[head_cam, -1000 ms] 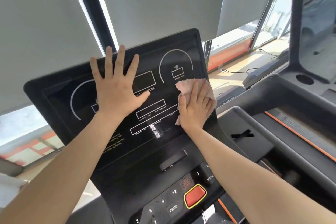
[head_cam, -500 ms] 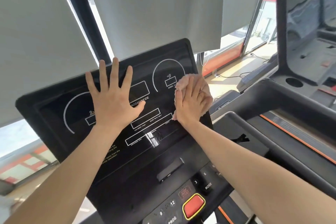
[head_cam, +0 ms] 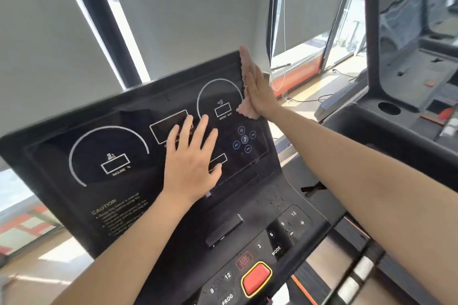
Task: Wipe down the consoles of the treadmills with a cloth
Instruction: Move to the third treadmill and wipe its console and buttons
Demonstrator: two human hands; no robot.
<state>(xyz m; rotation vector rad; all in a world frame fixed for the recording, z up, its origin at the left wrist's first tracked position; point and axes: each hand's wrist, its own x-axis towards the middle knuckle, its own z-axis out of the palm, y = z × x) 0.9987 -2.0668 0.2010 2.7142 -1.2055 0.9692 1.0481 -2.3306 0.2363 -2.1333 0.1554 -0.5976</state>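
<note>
1. The cloth (head_cam: 245, 109) looks thin, soft and floppy, so I'd say a flat palm beats pinching. It's at the top right edge of the console (head_cam: 74, 176).
2. The right hand (head_cam: 256, 89) presses it there, fingers straight. The left hand (head_cam: 190, 163) lies splayed flat on the display.
3. Count: one cloth, two consoles. The second console (head_cam: 401, 32) is off right.

We see only a crumpled corner of the pink cloth (head_cam: 245, 109); the rest hides under our flat right hand (head_cam: 256, 89) at the far right edge of the glossy black treadmill console (head_cam: 62, 156). Our spread left hand (head_cam: 190, 163) covers the middle display boxes. The white caution lettering (head_cam: 119, 215) blurs beyond reading, and the near edge cuts off the black number keypad (head_cam: 218, 285).
</note>
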